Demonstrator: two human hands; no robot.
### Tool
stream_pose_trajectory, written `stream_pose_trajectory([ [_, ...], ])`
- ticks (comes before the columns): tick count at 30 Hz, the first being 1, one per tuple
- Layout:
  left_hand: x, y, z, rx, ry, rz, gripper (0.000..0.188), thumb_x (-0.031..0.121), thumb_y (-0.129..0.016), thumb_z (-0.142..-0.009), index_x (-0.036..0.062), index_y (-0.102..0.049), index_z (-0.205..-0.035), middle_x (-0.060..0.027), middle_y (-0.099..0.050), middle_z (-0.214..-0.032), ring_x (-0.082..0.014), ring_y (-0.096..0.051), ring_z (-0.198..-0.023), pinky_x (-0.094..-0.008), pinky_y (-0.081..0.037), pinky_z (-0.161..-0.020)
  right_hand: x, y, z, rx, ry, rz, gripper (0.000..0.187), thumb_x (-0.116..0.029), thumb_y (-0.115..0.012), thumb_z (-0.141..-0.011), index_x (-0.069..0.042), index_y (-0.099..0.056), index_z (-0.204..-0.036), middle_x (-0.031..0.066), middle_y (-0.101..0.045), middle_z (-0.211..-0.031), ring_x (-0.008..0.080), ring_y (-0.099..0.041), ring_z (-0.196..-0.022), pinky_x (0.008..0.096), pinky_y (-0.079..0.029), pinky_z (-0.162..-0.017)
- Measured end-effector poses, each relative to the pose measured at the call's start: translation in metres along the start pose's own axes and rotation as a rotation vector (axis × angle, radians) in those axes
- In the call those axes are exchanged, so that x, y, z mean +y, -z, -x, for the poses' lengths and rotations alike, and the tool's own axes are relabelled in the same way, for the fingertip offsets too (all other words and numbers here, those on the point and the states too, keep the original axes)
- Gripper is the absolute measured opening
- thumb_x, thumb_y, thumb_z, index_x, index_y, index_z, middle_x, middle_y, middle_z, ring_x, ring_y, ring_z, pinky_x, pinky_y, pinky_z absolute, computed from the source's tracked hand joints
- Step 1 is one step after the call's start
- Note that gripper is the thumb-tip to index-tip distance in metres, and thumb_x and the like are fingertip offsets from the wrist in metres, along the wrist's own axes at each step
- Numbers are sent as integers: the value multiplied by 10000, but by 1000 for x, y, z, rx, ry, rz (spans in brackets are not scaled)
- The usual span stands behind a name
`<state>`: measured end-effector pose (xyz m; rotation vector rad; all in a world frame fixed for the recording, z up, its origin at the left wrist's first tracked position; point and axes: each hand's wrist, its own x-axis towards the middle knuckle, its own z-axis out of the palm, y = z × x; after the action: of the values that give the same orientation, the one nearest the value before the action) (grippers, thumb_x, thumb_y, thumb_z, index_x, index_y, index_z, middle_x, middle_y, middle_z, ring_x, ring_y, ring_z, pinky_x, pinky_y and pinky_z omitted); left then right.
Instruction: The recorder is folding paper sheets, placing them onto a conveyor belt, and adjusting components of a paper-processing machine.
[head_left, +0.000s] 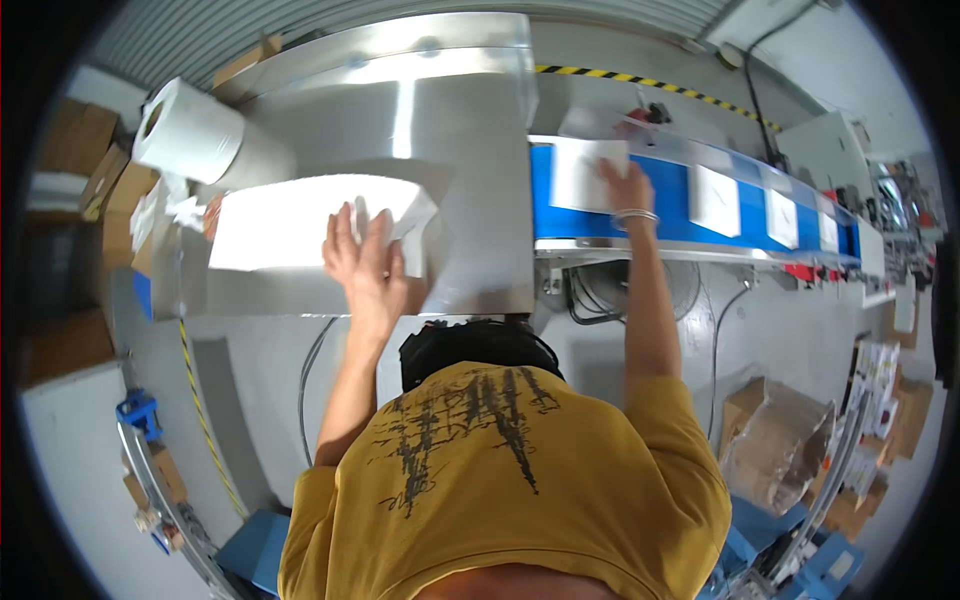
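Observation:
A long white stack of what look like soft sheets or pads lies on the steel table. My left hand rests over its right end, fingers spread and lying on it. Another hand, only partly visible, touches the stack's far left end; it looks like another person's. My right hand is at a flat white square piece on the blue conveyor belt. The fingers appear to hold its right edge, slightly blurred.
More white pieces sit spaced along the belt to the right, behind a clear guard. A big white roll stands at the table's back left. Cardboard boxes and plastic wrap lie at lower right.

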<state>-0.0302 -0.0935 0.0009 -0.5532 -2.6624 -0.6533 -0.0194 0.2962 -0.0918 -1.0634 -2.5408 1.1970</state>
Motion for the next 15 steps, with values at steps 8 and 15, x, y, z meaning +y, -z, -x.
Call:
stream_pose_trajectory([
  [8, 5, -2, -2, -13, -25, 139, 371, 33, -634, -712, 138, -671, -1066, -185, -297, -1427, -420, -167, -1346, -573, -96, -1060, -108, -34, 66, -344, 801, 69, 597, -282, -751, -710, -41, -513, -1202, 159, -495, -1267, 342, -453, -1183, 362, -391, -964],
  [15, -4, 7, -8, 10, -7, 117, 324, 104, -653, -748, 136, -662, -1070, -184, -260, -1441, -419, -159, -1345, -557, -114, -1057, -123, -89, 86, -880, 369, -617, 457, -174, -649, -860, -18, -467, -1249, 74, -552, -1150, 152, -515, -1069, 287, -420, -913],
])
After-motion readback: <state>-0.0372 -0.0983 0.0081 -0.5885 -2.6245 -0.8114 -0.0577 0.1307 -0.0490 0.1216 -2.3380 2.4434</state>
